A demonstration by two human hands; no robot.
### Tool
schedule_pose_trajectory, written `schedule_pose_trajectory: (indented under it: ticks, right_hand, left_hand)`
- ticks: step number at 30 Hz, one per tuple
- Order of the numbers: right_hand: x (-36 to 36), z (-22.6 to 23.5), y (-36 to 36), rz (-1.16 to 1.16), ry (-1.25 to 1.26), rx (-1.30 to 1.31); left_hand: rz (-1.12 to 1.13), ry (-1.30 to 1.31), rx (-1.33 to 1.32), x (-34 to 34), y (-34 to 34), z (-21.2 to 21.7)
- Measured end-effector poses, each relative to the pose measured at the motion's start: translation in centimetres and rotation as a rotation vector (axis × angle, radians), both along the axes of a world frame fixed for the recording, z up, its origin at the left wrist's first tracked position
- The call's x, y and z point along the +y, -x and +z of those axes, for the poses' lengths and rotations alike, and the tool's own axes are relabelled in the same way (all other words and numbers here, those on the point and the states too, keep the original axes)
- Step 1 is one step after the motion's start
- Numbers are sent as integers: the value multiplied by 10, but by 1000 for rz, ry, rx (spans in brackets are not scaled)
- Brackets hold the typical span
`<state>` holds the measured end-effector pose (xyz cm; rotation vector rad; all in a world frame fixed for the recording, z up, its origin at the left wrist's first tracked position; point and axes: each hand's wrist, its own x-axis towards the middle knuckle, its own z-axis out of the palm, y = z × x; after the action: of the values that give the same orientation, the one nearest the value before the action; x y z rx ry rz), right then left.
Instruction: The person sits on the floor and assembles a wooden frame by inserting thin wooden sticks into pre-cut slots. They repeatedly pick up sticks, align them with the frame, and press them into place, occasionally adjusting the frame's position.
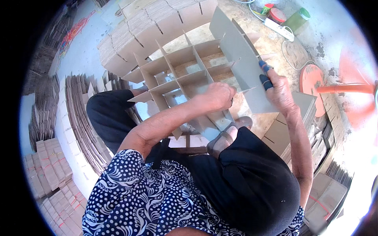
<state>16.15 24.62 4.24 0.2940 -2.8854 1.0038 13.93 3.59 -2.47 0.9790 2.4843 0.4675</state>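
Note:
A grid of slotted cardboard divider strips [179,74] stands in front of me at the picture's centre. My left hand [214,96] is closed on the near edge of the grid's strips. My right hand [277,88], with blue tape on two fingers, grips a long grey cardboard strip [240,55] that runs diagonally across the grid's right side. My knees in dark trousers and a sandalled foot [226,137] sit below the grid.
Stacks of slotted cardboard strips [153,23] lie beyond the grid. More bundles [78,114] and tied packs [49,169] fill the left. A white power strip [278,29], a green bottle [297,17] and an orange fan [334,88] are at right.

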Motion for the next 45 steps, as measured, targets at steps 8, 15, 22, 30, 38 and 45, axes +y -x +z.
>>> schedule_pose_trajectory:
  ticks: [8,15,22,30,38,45]
  right_hand:
    - [-39,-53,1,36,-446,8]
    - [-57,-6,28,-136,-343,182]
    - [-96,-66,67,-149,-385,246]
    - [-74,-112,-119,157,-27,285]
    - [8,-72,-283,-965,-548,-4]
    - [-15,-89,-278,-949,-373,128]
  left_hand:
    - [-2,-154,-8,-9,0,-9]
    - [-253,-596,-68,-97,-24,33]
    - [-208,53,79,-191,-92,29]
    - [-236,-75,356,-106,-15,-8]
    - [-158,-94,271,-95,31,9]
    - [144,-181,602,-196,52,173]
